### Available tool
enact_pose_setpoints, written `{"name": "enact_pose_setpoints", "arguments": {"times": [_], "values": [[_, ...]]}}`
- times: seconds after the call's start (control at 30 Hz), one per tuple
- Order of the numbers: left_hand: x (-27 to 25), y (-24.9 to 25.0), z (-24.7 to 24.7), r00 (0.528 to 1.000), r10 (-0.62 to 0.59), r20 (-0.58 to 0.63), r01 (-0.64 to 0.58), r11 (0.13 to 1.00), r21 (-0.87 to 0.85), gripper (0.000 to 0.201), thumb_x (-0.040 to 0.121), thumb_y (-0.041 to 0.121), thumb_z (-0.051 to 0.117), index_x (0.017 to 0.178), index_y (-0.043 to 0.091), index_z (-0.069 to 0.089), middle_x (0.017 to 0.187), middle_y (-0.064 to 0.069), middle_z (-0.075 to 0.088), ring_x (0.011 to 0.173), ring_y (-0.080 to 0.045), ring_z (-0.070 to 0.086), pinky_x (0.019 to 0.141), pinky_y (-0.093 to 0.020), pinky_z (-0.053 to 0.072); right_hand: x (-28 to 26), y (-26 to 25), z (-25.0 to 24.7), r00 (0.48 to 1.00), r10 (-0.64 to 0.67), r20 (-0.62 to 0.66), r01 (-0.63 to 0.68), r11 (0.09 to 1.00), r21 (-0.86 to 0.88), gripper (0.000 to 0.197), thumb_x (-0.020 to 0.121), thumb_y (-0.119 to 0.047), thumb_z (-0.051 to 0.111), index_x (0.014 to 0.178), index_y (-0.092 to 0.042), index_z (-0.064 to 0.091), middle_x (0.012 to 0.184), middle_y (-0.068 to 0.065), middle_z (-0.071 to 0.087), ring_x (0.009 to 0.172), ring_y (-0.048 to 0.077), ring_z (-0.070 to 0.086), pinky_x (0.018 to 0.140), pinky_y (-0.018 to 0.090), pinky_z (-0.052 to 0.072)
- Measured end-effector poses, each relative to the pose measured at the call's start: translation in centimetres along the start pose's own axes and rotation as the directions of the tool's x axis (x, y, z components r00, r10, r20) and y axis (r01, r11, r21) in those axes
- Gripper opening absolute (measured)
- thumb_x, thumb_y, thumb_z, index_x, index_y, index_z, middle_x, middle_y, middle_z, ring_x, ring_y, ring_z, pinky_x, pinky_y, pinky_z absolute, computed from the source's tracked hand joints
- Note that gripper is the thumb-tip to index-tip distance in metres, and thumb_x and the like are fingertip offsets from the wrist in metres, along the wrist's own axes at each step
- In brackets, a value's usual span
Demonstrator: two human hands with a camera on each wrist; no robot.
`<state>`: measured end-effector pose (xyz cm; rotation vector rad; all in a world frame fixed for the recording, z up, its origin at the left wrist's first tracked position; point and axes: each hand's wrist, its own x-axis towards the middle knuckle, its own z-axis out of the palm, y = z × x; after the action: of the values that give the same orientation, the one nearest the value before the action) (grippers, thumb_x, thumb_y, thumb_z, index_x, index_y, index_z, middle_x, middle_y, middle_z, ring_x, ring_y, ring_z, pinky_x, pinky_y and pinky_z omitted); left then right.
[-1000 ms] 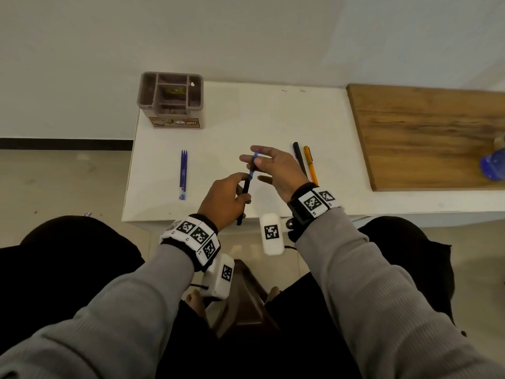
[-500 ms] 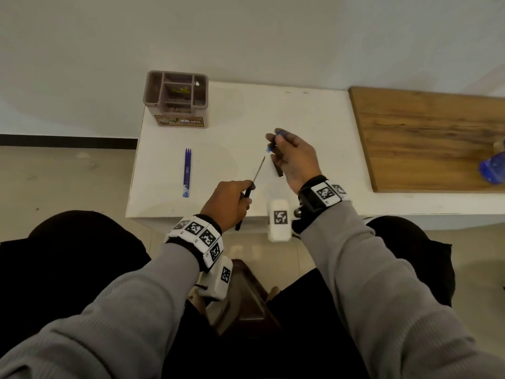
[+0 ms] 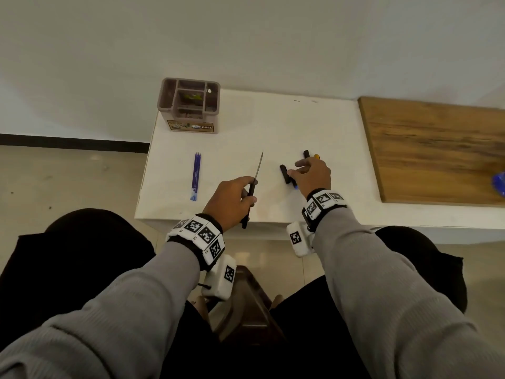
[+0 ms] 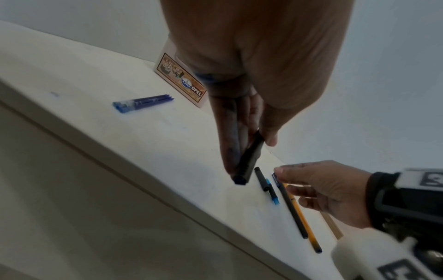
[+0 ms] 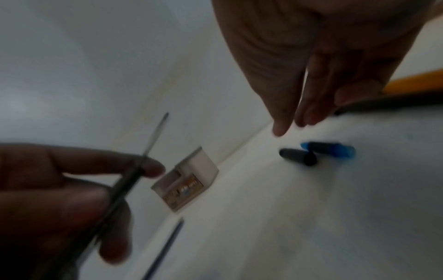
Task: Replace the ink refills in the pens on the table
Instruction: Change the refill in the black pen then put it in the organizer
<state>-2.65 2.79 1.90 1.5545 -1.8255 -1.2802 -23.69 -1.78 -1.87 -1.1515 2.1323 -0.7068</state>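
Observation:
My left hand [image 3: 250, 192] grips a black pen barrel [image 4: 249, 157] near the table's front edge. A thin refill [image 3: 259, 166] sticks out of the barrel and points away from me. My right hand [image 3: 296, 169] hovers low over the table with straight fingers and holds nothing. Just left of its fingertips lie a short black pen piece [image 5: 297, 156] and a small blue piece [image 5: 328, 149]. Under that hand lie a black pen [image 4: 292, 208] and an orange pen [image 4: 304, 223], side by side. Several blue refills [image 3: 196, 176] lie together at the left.
A brown desk organizer [image 3: 188, 108] stands at the back left corner of the white table [image 3: 273, 127]. A wooden board [image 3: 437, 151] adjoins the table on the right, with a blue object [image 3: 499, 184] at its edge. My knees sit below the front edge.
My right hand pulled the black and blue pieces off the pen, baring the refill, then lowered them to the table and let go. My left hand kept hold of the barrel.

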Motion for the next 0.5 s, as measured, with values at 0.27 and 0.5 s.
{"name": "enact_pose_setpoints", "arguments": {"times": [0.27,0.5], "values": [[1.1,0.7,0.6,0.999,-0.006,0.051,0.005,1.000,0.016,0.041,0.090,0.009,0.060,0.130,0.015,0.054,0.089,-0.014,0.066,0.070,-0.028,0.067,0.073,-0.048,0.059,-5.0,-4.4,-0.2,0.898,-0.037,0.439,-0.072,0.971,0.228,0.024,0.082,-0.037,0.074,0.097,-0.018,0.074,0.089,-0.006,0.071,0.080,0.009,0.066,0.063,0.025,0.044],[1.5,-0.1,0.4,0.998,-0.041,0.057,0.039,0.998,0.043,0.056,0.093,0.012,0.058,0.145,0.013,0.037,0.107,-0.014,0.065,0.079,-0.030,0.067,0.084,-0.045,0.056,-2.1,-7.3,-0.3,0.925,0.085,0.370,-0.249,0.871,0.424,0.009,0.086,-0.022,0.071,0.087,-0.013,0.070,0.086,0.001,0.073,0.073,0.013,0.068,0.056,0.022,0.047]]}}
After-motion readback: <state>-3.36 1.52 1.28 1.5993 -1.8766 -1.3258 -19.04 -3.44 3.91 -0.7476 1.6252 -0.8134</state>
